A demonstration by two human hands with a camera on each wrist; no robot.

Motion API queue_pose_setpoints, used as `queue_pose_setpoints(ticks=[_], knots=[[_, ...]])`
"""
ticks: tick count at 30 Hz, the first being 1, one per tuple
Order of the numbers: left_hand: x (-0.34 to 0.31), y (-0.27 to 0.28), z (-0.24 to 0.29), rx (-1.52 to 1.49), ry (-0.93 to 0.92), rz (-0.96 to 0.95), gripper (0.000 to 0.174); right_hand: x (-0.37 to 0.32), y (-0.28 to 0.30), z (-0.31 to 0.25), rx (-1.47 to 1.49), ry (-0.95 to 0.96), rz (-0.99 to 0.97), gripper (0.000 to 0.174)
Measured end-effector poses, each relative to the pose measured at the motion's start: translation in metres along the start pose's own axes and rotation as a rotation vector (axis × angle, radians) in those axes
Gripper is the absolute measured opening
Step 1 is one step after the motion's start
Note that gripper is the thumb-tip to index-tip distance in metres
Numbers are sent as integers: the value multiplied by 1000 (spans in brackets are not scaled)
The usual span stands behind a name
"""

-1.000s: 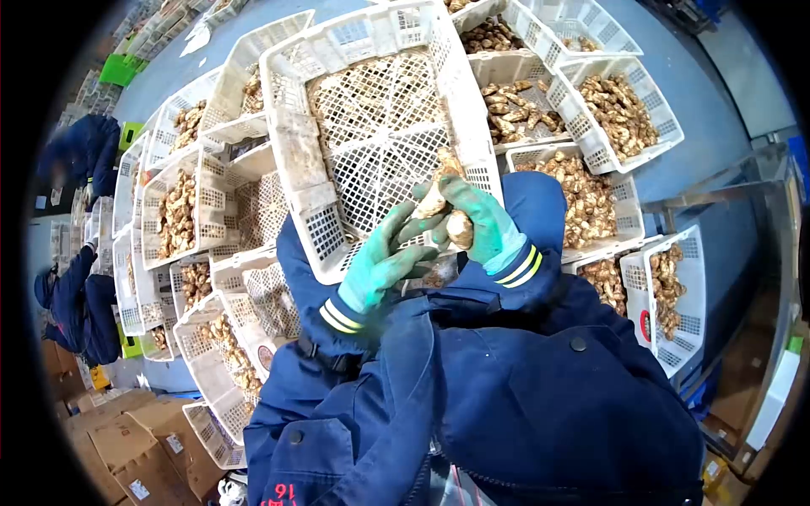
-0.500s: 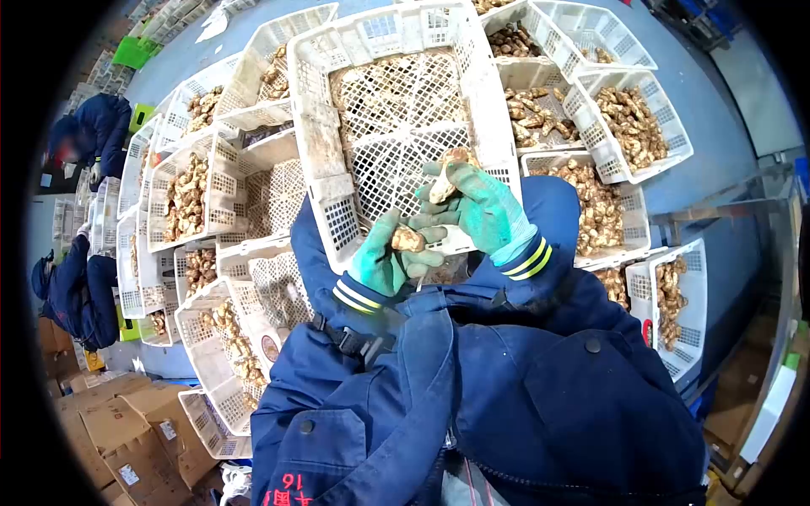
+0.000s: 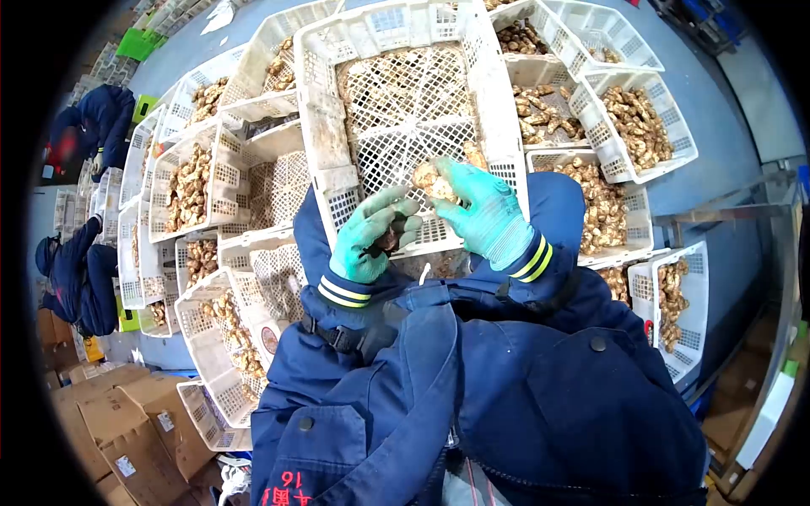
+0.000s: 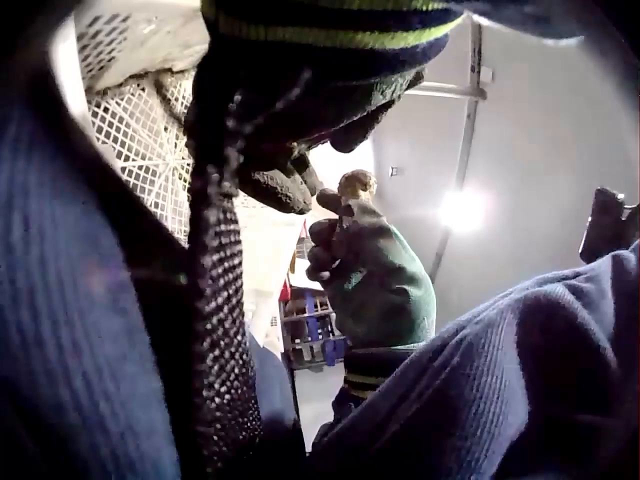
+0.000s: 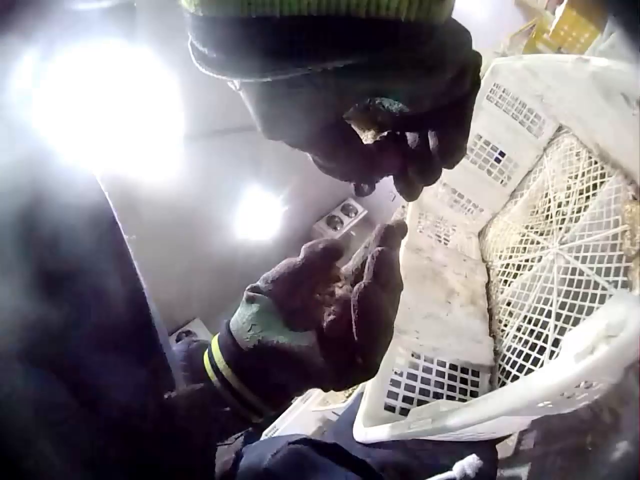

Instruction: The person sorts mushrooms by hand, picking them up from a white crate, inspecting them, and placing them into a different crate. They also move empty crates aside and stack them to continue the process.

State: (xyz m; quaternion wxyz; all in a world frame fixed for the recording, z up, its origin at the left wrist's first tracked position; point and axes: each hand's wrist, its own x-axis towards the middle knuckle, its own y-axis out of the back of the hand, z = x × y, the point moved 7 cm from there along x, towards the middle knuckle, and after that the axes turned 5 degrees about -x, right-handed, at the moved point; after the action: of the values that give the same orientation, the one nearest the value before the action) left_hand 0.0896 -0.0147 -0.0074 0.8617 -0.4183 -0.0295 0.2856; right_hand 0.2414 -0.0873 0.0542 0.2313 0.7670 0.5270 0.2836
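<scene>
In the head view both hands wear green gloves and are raised over the near edge of a large white lattice crate (image 3: 325, 143), which is almost bare inside. My right hand (image 3: 443, 187) grips a knobbly tan ginger root (image 3: 429, 177) at its fingertips. My left hand (image 3: 395, 226) curls its fingers round a small dark piece of ginger (image 3: 387, 242), just left of the right hand. In the left wrist view the ginger root (image 4: 356, 184) sticks up out of the right hand (image 4: 372, 275). In the right wrist view the left hand (image 5: 320, 310) sits below the right hand.
White crates heaped with ginger (image 3: 633, 126) ring the big crate on the right and on the left (image 3: 186, 190). Cardboard boxes (image 3: 126, 430) are stacked at lower left. Two other workers in blue (image 3: 80, 278) are bent over at far left. A metal frame (image 3: 759, 211) stands at right.
My left hand has turned over and risen toward the right hand, its fingers now curled over the small piece that lay in its palm. The right hand still holds the root.
</scene>
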Motion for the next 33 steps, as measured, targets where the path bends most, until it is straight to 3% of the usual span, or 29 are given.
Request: queue_pose_setpoints(ticks=[2,5,6,7,8,10,11,14,15,19,20,21,24,25,26,28,30,31,33], knots=[[-3,-15,6,24,34,34,55,-1,-4,-11,-163,183,35,51],[0,-9,6,195,-95,74,54,0,-9,-31,-122,275,-53,57],[0,-1,2,127,7,125,50,1,-10,-37,-121,295,-90,58],[1,1,2,9,43,-48,49,1,-12,-35,-38,248,-192,62],[-3,7,0,-109,77,-223,47,0,-23,-26,269,271,-207,63],[-8,2,10,-201,-40,-72,44,-2,-19,-33,681,136,-315,64],[-9,9,12,-207,-56,-80,44,-4,-19,-28,722,-48,-450,64],[-11,36,12,-259,-12,-67,44,0,-16,-10,880,-139,-380,59],[-13,43,14,-251,-38,-48,43,-1,-14,-3,792,-203,-336,58],[-18,61,22,-315,-37,24,46,0,-25,7,919,-242,-367,43],[-20,63,23,-386,-35,1,46,-1,-25,7,871,-241,-346,43],[-28,61,32,-239,-117,118,45,0,-29,7,826,-235,-389,44],[-40,79,48,-301,-180,53,41,1,-39,5,638,-220,-382,39],[-51,103,57,-203,-217,201,40,2,-41,1,603,-224,-389,37],[-58,113,72,-307,-242,114,38,3,-41,-1,568,-229,-395,35],[-90,164,96,-178,-390,308,36,1,-49,10,613,-290,-499,45],[-112,246,94,-339,-318,309,32,1,-53,16,617,-285,-527,44],[-138,258,96,-223,-405,705,29,2,-54,15,617,-281,-511,44],[-167,310,79,-240,-403,796,26,4,-58,16,622,-306,-502,42]])
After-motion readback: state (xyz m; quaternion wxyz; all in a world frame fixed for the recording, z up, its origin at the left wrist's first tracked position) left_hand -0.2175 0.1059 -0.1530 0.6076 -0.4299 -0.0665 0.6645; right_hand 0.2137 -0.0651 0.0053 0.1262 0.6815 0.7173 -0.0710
